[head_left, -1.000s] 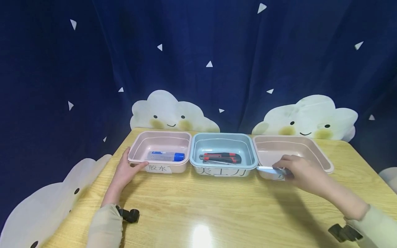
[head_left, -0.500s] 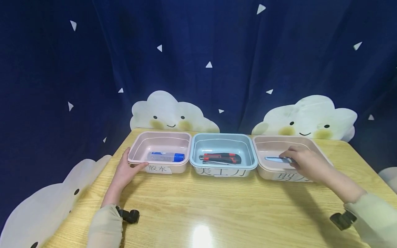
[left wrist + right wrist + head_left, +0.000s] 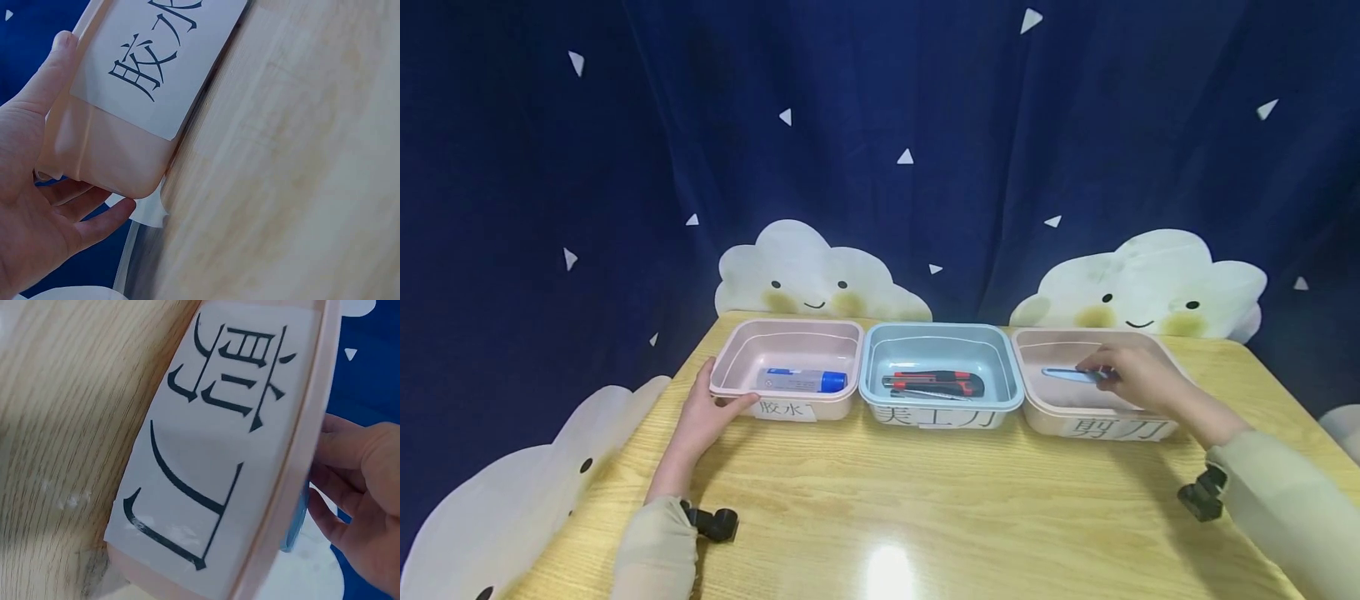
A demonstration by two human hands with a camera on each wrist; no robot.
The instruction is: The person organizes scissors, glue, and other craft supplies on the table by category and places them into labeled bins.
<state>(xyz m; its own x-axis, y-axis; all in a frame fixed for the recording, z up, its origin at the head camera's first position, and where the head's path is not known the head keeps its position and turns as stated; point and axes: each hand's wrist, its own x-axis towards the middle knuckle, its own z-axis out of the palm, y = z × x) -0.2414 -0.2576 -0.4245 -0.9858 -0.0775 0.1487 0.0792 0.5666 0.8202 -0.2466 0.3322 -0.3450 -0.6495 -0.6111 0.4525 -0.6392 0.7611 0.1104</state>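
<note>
My left hand (image 3: 703, 417) holds the corner of the left pink bin (image 3: 730, 350), thumb along the front rim and fingers round the side. A glue tube (image 3: 801, 381) with a blue cap lies in that bin. Over the inside of the right pinkish bin (image 3: 1037, 400), my right hand (image 3: 1138, 379) pinches slim light-blue scissors (image 3: 1067, 375), seen edge-on, tip pointing left. The right wrist view shows my fingers beyond this bin's labelled front (image 3: 206, 456), the blue scissors (image 3: 297, 519) mostly hidden behind its rim. The scissors' handle end is covered by my fingers.
Between the two pink bins stands a light-blue bin (image 3: 940, 333) holding black-and-red utility knives (image 3: 936, 383). All three bins carry paper labels and stand in a row along the far part of the wooden table (image 3: 880, 492). A dark blue curtain (image 3: 880, 167) hangs behind.
My right hand has carried the scissors from the right bin's front rim to over its inside, away from me, uncovering the front label. My left hand has stayed at the left bin.
</note>
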